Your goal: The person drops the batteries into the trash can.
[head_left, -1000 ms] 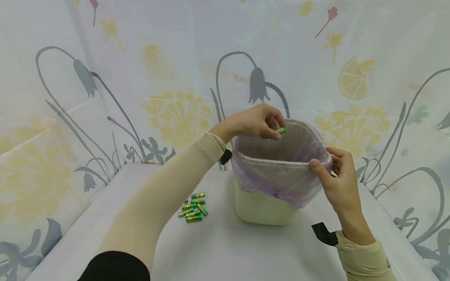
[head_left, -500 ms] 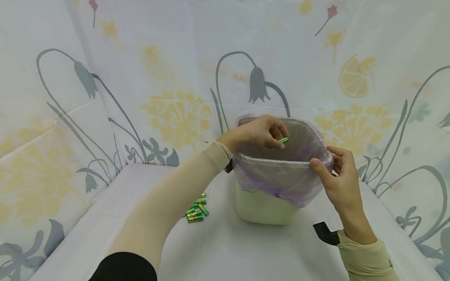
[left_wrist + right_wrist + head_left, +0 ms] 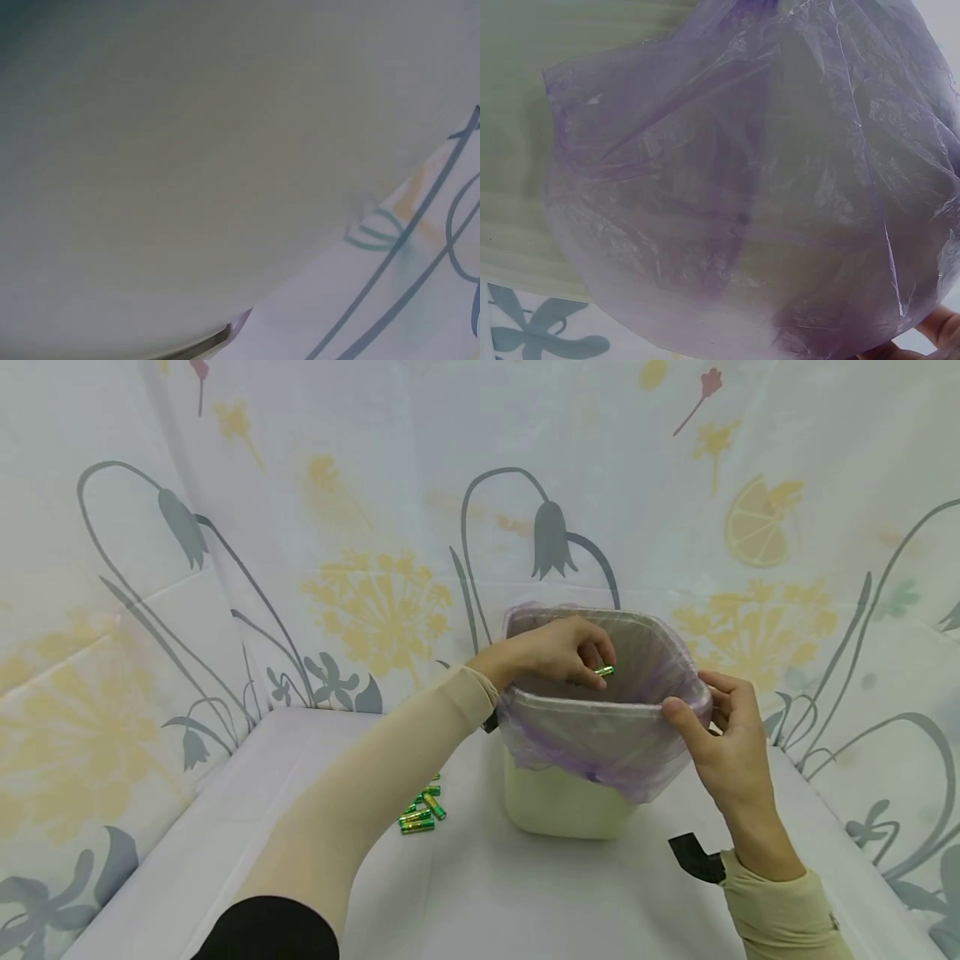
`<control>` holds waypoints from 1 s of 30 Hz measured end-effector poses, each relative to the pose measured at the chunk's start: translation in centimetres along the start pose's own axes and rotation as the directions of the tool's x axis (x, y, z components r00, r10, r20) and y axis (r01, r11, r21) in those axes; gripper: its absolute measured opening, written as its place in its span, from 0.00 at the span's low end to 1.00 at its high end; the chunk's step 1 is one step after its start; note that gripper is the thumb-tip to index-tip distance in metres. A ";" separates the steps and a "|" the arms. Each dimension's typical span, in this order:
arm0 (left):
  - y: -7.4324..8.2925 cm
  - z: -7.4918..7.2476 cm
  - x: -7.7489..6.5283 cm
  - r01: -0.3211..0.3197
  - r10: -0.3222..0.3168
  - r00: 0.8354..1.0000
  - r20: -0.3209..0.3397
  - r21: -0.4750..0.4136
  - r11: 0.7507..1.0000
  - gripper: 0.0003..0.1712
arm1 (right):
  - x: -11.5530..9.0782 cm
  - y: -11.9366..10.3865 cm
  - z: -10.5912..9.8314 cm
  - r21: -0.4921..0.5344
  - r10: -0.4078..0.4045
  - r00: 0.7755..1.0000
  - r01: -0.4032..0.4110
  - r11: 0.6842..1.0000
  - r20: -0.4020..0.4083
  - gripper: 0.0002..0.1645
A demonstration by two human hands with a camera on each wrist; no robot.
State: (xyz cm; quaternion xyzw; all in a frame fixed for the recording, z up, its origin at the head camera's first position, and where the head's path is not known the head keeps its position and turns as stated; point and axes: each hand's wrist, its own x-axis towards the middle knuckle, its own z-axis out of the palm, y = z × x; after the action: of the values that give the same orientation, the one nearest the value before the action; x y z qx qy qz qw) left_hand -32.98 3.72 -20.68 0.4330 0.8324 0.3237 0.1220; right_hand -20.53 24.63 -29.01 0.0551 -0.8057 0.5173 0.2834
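My left hand reaches into the mouth of a pale green bin, pinching a green and gold battery below rim level. A thin purple plastic bag lines the bin, its edge folded down over the outside. At the right corner my right hand grips the bagged rim, thumb in front and fingers behind. The right wrist view shows the crinkled bag up close, with fingertips at the lower right. The bottom of the bin is hidden.
Several more green batteries lie in a loose pile on the white tabletop, partly hidden behind my left forearm. A curtain printed with flowers stands behind and at both sides. A pale, blurred surface fills most of the left wrist view.
My left hand has gone down and slightly right into the bin's mouth with the battery. Its forearm now covers more of the pile. The right hand keeps its grip on the rim.
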 end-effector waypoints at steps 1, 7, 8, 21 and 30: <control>0.0 0.0 0.0 -0.001 0.001 1.000 0.001 0.005 1.000 0.15 | 0.0 0.0 0.0 0.000 0.000 1.000 0.000 1.000 0.000 0.33; 0.0 0.0 0.0 0.002 -0.002 1.000 0.003 0.016 1.000 0.16 | -0.1 -0.1 0.0 -0.006 0.003 1.000 -0.003 1.000 0.003 0.34; 0.0 0.0 0.0 0.005 -0.005 1.000 0.003 0.017 1.000 0.16 | -0.1 -0.1 0.1 -0.009 0.003 1.000 -0.003 1.000 0.004 0.34; 0.0 0.0 -0.1 0.016 -0.016 1.000 -0.001 0.066 0.998 0.18 | -0.1 0.0 0.1 -0.002 0.001 1.000 -0.001 1.000 0.007 0.34; 0.2 -0.2 -0.1 0.005 -0.005 1.000 -0.001 0.068 0.998 0.18 | 0.0 0.0 0.1 0.012 -0.006 1.000 0.006 1.000 -0.012 0.33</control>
State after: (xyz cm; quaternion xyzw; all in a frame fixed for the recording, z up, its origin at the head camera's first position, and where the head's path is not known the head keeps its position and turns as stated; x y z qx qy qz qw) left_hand -32.91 3.63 -20.43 0.4346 0.8441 0.2950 0.1076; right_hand -20.57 24.60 -29.06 0.0562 -0.8007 0.5215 0.2894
